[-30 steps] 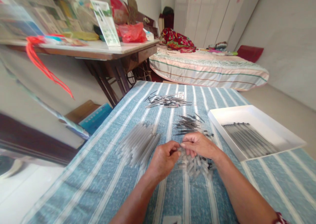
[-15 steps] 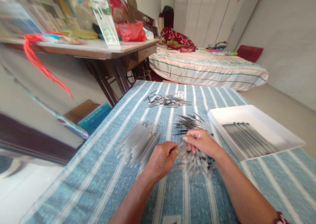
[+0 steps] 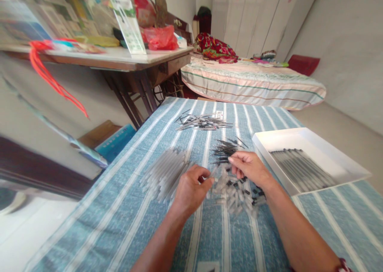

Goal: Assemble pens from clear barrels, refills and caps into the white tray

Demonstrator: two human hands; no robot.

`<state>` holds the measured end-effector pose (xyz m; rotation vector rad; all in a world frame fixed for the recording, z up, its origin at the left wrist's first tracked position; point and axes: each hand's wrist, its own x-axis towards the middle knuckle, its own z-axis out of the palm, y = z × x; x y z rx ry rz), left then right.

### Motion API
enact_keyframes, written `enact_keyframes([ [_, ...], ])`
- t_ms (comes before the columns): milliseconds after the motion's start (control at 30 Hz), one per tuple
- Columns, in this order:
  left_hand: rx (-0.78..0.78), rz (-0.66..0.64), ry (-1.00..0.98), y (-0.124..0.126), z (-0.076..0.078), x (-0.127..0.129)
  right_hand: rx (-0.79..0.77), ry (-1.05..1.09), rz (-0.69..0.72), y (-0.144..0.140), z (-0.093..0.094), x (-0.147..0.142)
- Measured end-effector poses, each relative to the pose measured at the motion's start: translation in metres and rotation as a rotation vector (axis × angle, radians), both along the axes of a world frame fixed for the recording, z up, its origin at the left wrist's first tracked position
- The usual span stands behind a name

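The thumb and forefinger of the right hand [image 3: 249, 169] are brought together above the upper edge of a pile of short clear pieces [image 3: 236, 196]; whether anything is pinched there cannot be told. The left hand [image 3: 193, 189] is half curled at the left edge of the same pile, with a small gap seen between thumb and forefinger; what may be held at the tips cannot be made out.

Just left of the left hand, a bundle of grey tubes [image 3: 167, 172] is laid slantwise, its right side partly covered by the hand. Just beyond the right hand, a heap of thin black sticks [image 3: 226, 149] is fanned out. A mixed heap of thin sticks [image 3: 205, 122] is set farther off, partly over a printed patch [image 3: 219, 114]. To the right, a white box [image 3: 321, 154] is placed, with the table's right edge partly hidden by it; in it, dark-ended rods [image 3: 301, 169] are lined up in one row.

Bare striped cloth [image 3: 128, 208] is left between the bundle and the black heap, and broadly along the near left.

Two hands, one box and four separate groups on the cloth are counted; single pieces are too blurred or overlapped to be counted. The forearms and a pale patch [image 3: 208, 267] are cut off by the bottom edge of view.
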<state>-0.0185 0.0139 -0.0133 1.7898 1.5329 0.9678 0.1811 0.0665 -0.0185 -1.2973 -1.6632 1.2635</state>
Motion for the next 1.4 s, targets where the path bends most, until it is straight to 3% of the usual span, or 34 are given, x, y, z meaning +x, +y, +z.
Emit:
enact_keyframes([
  [167,-0.127,0.087,-0.254,0.001,0.002,0.001,-0.019,-0.108,-0.060,0.005,-0.003,0.009],
  [367,-0.139,0.161,-0.443,0.002,0.002,0.003,0.005,-0.269,0.036,0.008,-0.012,0.013],
  [567,-0.143,0.219,-0.552,0.002,0.007,0.004,0.240,-0.510,0.128,0.007,-0.015,0.010],
  [1033,-0.147,0.263,-0.660,0.004,0.007,0.000,0.196,-0.967,0.269,-0.004,0.001,-0.001],
  [1200,-0.140,0.283,-0.765,0.005,0.008,0.000,0.209,-0.856,0.295,-0.003,0.004,0.005],
  [1400,-0.154,0.255,-0.840,0.005,0.009,-0.001,0.164,-0.446,0.279,-0.003,0.009,0.011],
])
